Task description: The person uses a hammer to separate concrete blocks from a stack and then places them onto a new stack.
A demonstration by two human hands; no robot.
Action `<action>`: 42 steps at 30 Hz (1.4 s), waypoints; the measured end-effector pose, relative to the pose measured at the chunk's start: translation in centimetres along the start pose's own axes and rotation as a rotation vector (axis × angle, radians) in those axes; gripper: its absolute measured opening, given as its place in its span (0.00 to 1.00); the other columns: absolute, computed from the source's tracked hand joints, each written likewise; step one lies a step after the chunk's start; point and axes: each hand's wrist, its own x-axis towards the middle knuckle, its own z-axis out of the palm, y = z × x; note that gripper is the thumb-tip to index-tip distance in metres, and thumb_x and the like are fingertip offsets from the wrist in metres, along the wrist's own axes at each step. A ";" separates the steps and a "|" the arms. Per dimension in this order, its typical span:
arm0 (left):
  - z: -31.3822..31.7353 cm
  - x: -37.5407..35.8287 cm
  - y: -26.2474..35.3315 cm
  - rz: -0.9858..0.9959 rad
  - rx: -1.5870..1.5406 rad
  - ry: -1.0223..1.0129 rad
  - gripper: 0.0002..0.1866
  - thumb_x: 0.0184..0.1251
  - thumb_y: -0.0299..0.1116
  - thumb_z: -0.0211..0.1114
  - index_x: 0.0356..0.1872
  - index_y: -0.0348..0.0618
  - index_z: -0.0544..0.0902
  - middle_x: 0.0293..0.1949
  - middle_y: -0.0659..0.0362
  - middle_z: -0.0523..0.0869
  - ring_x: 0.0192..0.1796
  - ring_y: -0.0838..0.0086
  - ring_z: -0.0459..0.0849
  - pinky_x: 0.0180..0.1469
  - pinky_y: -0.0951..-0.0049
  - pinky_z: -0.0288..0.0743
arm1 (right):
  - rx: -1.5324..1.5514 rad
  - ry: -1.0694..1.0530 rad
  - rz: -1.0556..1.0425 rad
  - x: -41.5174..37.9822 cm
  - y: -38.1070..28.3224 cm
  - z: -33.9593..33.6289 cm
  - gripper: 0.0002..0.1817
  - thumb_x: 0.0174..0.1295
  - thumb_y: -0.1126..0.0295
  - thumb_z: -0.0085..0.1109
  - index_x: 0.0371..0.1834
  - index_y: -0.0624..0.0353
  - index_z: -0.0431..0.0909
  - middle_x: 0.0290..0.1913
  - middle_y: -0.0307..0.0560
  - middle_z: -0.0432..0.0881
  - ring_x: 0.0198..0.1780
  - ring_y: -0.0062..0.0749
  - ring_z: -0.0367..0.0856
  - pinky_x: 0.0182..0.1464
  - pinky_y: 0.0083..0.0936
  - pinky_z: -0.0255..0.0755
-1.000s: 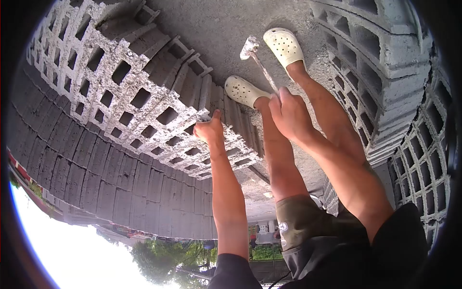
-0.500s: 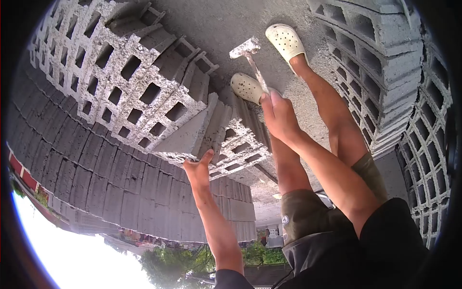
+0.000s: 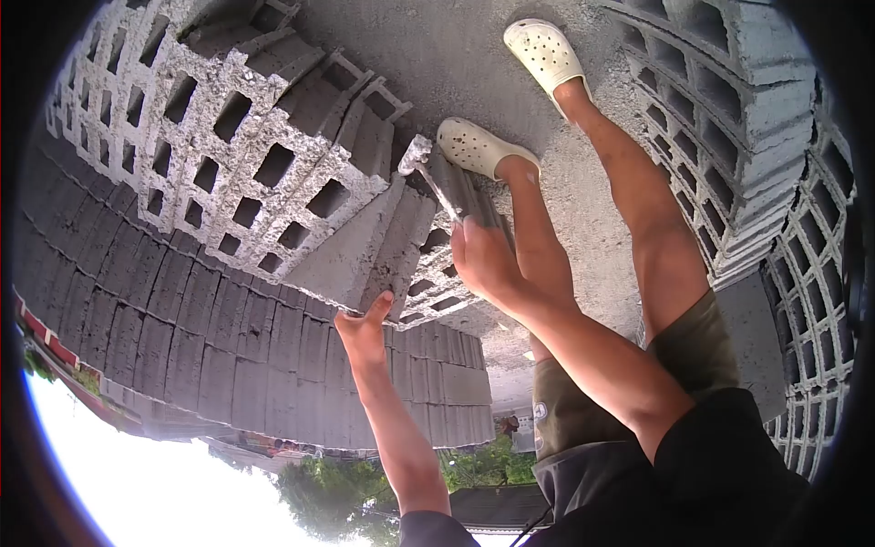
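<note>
My left hand (image 3: 363, 335) is closed on the near edge of a grey concrete block (image 3: 351, 251), its thumb on the upper face and its other fingers mostly hidden. The block lies tilted on a stack of hollow blocks (image 3: 273, 118). My right hand (image 3: 488, 264) grips the handle of a hammer (image 3: 439, 189) crusted with pale cement. The hammer's head is beside the block's far corner; whether it touches is not clear.
More hollow blocks (image 3: 766, 146) are stacked high on the right. A long wall of blocks (image 3: 228, 365) curves along the left. My feet, in pale clogs (image 3: 544, 55), stand on rough concrete ground (image 3: 410, 55) between the stacks.
My right hand has swung the hammer left, from above my foot to the block's far corner. My left hand keeps its hold on the block, and the view has shifted slightly.
</note>
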 end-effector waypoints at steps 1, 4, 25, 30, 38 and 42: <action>-0.1 0.0 -0.1 -0.003 -0.029 -0.017 0.26 0.48 0.19 0.72 0.53 0.28 0.76 0.50 0.53 0.81 0.50 0.69 0.79 0.58 0.72 0.69 | 0.021 -0.003 0.020 -0.1 -0.2 -0.1 0.13 0.68 0.67 0.47 0.29 0.66 0.68 0.18 0.67 0.75 0.22 0.65 0.77 0.27 0.51 0.71; 0.0 0.2 -0.5 0.006 -0.077 -0.031 0.27 0.48 0.20 0.72 0.53 0.27 0.75 0.50 0.53 0.81 0.50 0.68 0.79 0.58 0.72 0.69 | 0.242 0.293 -0.093 -0.9 -2.2 -3.6 0.11 0.67 0.68 0.49 0.29 0.63 0.69 0.18 0.61 0.74 0.24 0.59 0.76 0.30 0.47 0.69; 1.2 1.4 -1.4 0.038 0.036 0.041 0.19 0.52 0.24 0.70 0.45 0.27 0.80 0.44 0.55 0.84 0.44 0.72 0.81 0.52 0.73 0.71 | 0.078 0.416 -0.034 3.0 -1.5 -9.6 0.15 0.70 0.66 0.43 0.29 0.69 0.69 0.19 0.67 0.76 0.26 0.63 0.79 0.28 0.48 0.71; 7.4 5.6 -1.0 -0.015 0.292 0.139 0.23 0.47 0.36 0.74 0.36 0.24 0.80 0.35 0.46 0.86 0.37 0.65 0.82 0.45 0.69 0.73 | 0.067 0.411 -0.052 2.2 -1.1 -11.2 0.15 0.69 0.65 0.43 0.31 0.69 0.70 0.18 0.65 0.76 0.25 0.64 0.79 0.29 0.48 0.72; 10.9 6.6 -5.6 0.395 0.525 0.520 0.28 0.55 0.46 0.69 0.44 0.25 0.77 0.48 0.37 0.80 0.51 0.45 0.78 0.55 0.54 0.70 | -0.130 -0.057 0.126 -2.2 4.6 -10.5 0.18 0.68 0.63 0.44 0.36 0.72 0.72 0.27 0.74 0.78 0.33 0.65 0.80 0.38 0.53 0.73; 13.7 0.7 -8.9 0.560 0.508 0.617 0.27 0.55 0.40 0.72 0.52 0.35 0.76 0.50 0.41 0.81 0.54 0.48 0.78 0.56 0.54 0.71 | -0.164 -0.160 0.122 -2.9 6.4 -9.3 0.18 0.68 0.62 0.44 0.35 0.70 0.72 0.28 0.73 0.78 0.34 0.67 0.79 0.40 0.52 0.72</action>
